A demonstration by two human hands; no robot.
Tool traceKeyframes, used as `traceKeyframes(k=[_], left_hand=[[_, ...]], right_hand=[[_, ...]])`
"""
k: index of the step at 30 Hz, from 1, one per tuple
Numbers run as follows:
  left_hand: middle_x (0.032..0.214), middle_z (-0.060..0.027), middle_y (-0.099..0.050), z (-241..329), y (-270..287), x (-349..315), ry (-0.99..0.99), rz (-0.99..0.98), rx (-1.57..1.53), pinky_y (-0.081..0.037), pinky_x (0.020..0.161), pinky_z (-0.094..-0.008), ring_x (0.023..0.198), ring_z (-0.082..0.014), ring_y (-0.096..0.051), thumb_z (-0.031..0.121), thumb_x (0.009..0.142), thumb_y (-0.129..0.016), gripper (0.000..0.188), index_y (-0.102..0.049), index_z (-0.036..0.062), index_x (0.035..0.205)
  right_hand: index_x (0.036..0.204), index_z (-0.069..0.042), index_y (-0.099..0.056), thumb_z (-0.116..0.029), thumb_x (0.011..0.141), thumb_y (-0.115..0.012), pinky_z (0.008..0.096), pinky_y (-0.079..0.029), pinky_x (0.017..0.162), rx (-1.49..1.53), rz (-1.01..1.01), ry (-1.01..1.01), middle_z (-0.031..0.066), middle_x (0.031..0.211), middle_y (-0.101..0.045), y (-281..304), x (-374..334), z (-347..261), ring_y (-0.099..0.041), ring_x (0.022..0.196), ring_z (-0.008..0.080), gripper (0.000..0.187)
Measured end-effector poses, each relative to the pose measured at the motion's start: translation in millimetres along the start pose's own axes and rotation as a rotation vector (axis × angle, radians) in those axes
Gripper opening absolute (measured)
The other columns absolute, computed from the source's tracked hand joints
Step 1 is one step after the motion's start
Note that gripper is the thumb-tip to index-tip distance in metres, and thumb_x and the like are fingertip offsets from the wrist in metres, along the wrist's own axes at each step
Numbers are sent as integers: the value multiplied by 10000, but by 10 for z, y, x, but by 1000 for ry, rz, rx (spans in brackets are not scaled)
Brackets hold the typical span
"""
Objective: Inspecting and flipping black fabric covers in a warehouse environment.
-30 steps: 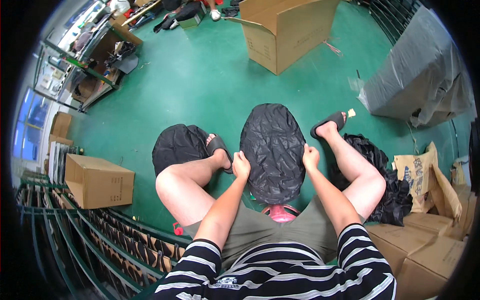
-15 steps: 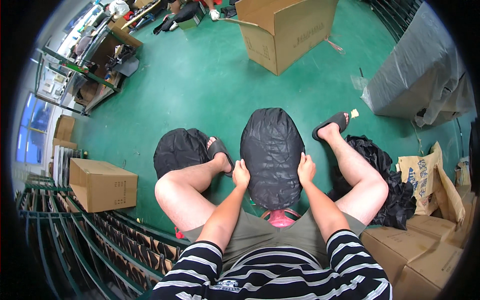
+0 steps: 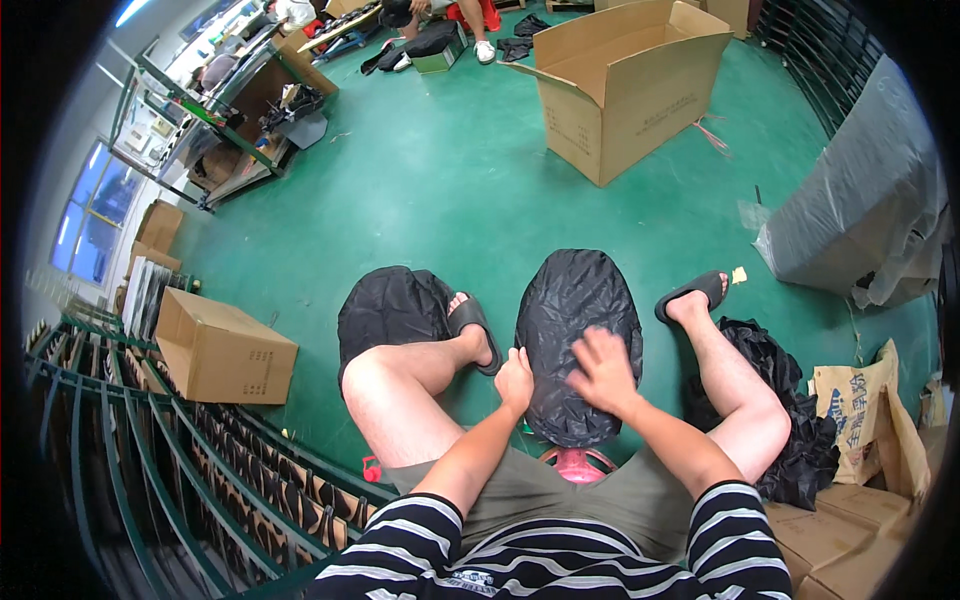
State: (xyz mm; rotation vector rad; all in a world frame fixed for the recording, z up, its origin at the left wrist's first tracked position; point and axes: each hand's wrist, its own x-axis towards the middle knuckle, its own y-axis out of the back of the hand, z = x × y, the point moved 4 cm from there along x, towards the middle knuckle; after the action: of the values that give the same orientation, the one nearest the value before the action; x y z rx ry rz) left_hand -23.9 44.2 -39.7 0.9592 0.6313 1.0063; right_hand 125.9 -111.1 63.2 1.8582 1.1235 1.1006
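Observation:
A black oval pad covered in wrinkled fabric (image 3: 572, 300) stands between my legs, its long side running away from me. My left hand (image 3: 515, 381) is closed on the pad's left edge, with the fingertips partly hidden. Over the right part of its top surface lies my right hand (image 3: 603, 374), fingers spread and slightly blurred, gripping nothing. Left of it, beside my left foot, a second rounded black fabric-covered piece (image 3: 388, 308) rests on the floor. Part of a pink stool (image 3: 580, 466) shows between my thighs.
Crumpled black fabric (image 3: 800, 440) lies by my right leg, near a brown paper sack (image 3: 850, 420) and cartons (image 3: 835, 530). A large open carton (image 3: 640, 110) stands ahead. Green racks (image 3: 200, 470) and another carton (image 3: 235, 350) are at left. Another person's legs show far off.
My right hand has left the pad's right edge and moved inward onto its top, fingers opening out. The left hand still holds the left edge. The whole view has shifted somewhat.

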Motion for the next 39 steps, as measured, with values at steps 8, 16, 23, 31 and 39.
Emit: traceKeyframes(k=[8,16,23,31,39], left_hand=[[904,-231,-659,88,-26,4,72,4,-52,-489,758,-542,859,-434,-640,361,1010,-456,318,-532,52,1034],[1595,-183,-189,708,141,-65,-702,-158,110,-104,1140,-668,1481,-409,-121,516,903,-584,770,-302,173,1532],[1599,-206,-166,532,67,-242,-791,-293,236,-128,1163,-613,1481,-424,-106,443,971,-484,675,-285,134,1536],[1591,-263,-120,360,295,-463,-1000,-507,291,-137,1141,-652,1470,-479,-74,522,936,-496,794,-246,64,1535],[1584,-273,-127,298,328,-760,-1115,-624,538,-142,1120,-686,1484,-441,-77,594,643,-759,1215,-165,39,1546]], right_hand=[[1523,-164,-317,-651,637,-713,706,-110,1114,-110,-460,155,235,1588,-181,-397,-716,-204,-137,1477,420,1086],[1533,-170,-296,-542,610,-783,719,-99,1113,-127,-546,134,232,1588,-177,-489,-798,-265,-118,1483,420,1108],[1526,-161,-299,-563,614,-797,716,-86,1116,-99,-540,149,232,1591,-159,-457,-786,-279,-108,1484,421,1115],[1528,-250,-305,-364,561,-849,710,-120,1115,-96,-578,218,244,1595,-130,-423,-844,-244,-107,1482,435,1115],[1506,-222,-348,-311,604,-801,695,-143,1117,-121,-543,192,243,1581,-186,-420,-880,-271,-153,1474,429,1013]])
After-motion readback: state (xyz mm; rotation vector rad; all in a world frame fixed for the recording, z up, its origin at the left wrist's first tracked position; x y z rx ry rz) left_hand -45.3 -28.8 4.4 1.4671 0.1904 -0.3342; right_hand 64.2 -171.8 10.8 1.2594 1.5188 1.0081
